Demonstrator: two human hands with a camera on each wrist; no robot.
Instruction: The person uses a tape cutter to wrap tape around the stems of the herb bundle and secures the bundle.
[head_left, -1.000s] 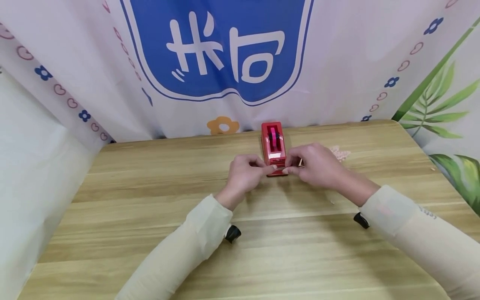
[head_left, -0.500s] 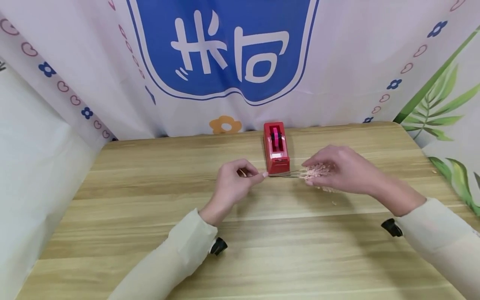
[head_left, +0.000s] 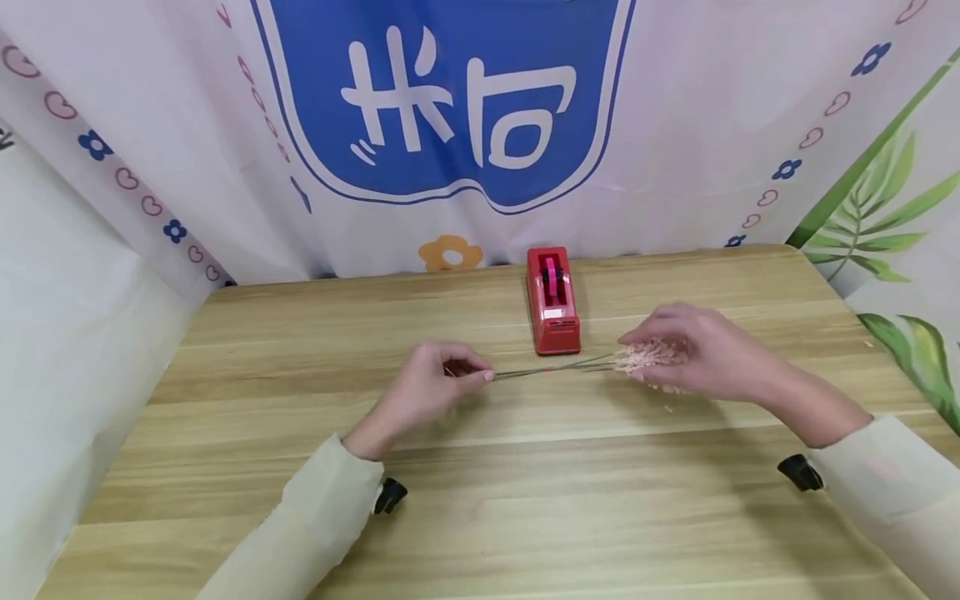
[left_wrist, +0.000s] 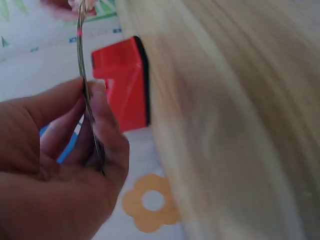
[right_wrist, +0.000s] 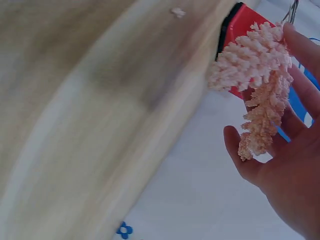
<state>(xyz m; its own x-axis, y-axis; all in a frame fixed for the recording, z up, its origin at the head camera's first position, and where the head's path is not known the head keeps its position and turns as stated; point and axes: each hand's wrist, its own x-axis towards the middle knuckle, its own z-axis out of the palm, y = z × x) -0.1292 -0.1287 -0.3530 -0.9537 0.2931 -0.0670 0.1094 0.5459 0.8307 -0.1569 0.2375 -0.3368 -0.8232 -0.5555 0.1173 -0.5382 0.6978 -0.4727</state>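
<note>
Pale pink dried flowers point(head_left: 652, 353) on thin stems point(head_left: 525, 372) stretch sideways between my hands, just in front of the red tape dispenser point(head_left: 553, 304). Between thumb and fingertips my left hand point(head_left: 435, 379) pinches the stem ends; in the left wrist view the stems point(left_wrist: 80, 57) run through its grip. A small pink band point(left_wrist: 79, 32) wraps the stems farther up. My right hand point(head_left: 708, 350) is cupped loosely round the blossoms, thumb and index finger on either side. In the right wrist view the fluffy flower heads point(right_wrist: 262, 65) hang between its thumb and fingers.
The dispenser, with a pink roll point(head_left: 552, 277) in it, stands near the back edge of the wooden table point(head_left: 480, 517). A printed curtain point(head_left: 360, 233) hangs behind. Tiny pink crumbs point(right_wrist: 177, 12) lie on the tabletop near the right hand.
Both hands were at the dispenser's front. The right hand has gone right to the blossoms, the left has drawn left along with the stems, and the flowers are now away from the dispenser.
</note>
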